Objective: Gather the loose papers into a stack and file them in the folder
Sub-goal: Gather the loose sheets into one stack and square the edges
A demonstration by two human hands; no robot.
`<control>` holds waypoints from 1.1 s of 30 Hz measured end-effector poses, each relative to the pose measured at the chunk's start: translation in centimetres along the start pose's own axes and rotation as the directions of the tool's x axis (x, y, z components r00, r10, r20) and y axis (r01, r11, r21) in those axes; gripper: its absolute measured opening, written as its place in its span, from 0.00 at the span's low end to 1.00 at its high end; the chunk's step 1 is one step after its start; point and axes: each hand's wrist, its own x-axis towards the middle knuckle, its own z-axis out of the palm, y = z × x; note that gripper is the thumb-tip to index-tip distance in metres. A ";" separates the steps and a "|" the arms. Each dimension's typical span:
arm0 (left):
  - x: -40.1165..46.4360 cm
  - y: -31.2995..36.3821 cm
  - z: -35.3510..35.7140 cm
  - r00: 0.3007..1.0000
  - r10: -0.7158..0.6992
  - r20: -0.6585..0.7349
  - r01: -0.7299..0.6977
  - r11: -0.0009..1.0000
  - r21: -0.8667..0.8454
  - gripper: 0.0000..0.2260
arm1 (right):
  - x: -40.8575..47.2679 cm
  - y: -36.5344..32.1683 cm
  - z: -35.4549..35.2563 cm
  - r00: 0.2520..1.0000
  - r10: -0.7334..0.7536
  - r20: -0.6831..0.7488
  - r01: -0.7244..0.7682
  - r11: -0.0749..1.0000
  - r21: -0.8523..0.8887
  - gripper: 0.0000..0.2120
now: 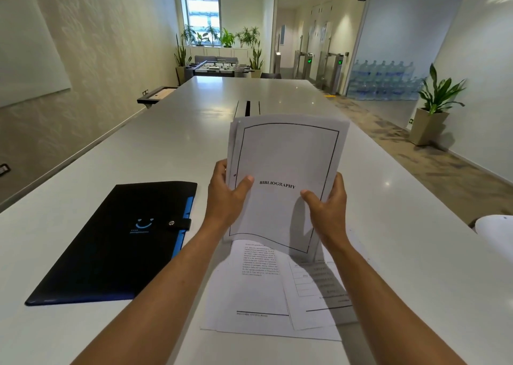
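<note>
I hold a small stack of white papers upright above the table; its front sheet has a black border and the word BIBLIOGRAPHY. My left hand grips the stack's left edge and my right hand grips its right edge, thumbs on the front. Below the stack, loose printed sheets lie flat and overlapping on the white table. A black folder with a blue edge, a smiley logo and a snap strap lies shut to the left of my left arm.
A white object pokes in at the table's right edge. A dark cable slot sits in the table's middle, beyond the papers. A potted plant stands on the floor to the right.
</note>
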 end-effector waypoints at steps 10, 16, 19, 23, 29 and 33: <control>0.6 0.5 -0.2 0.989 -0.143 -0.045 0.141 0.989 -0.037 0.20 | 1.8 -1.8 -1.7 0.998 -0.007 0.061 0.006 1.000 0.011 0.14; -0.2 -2.3 -1.8 0.909 -0.404 -0.102 0.417 0.882 0.218 0.20 | 3.2 -0.2 -6.2 0.930 0.331 0.161 -0.348 0.933 0.094 0.12; -1.4 -3.8 -2.3 0.857 -0.505 -0.098 0.508 0.801 0.317 0.26 | 3.2 1.7 -8.5 0.888 0.438 0.139 -0.433 0.899 -0.060 0.05; -2.3 -4.8 -2.2 0.823 -0.564 -0.065 0.545 0.753 0.369 0.33 | 2.8 4.7 -9.7 0.884 0.466 0.017 -0.432 0.831 -0.351 0.03; -2.5 -4.7 -1.8 0.804 -0.594 -0.026 0.558 0.738 0.379 0.37 | 0.8 6.7 -8.7 0.925 0.378 -0.031 -0.231 0.496 -0.837 0.06; -2.7 -4.6 -1.5 0.800 -0.600 -0.011 0.549 0.725 0.417 0.38 | 0.3 6.4 -7.3 0.908 0.416 -0.035 -0.223 0.413 -0.883 0.17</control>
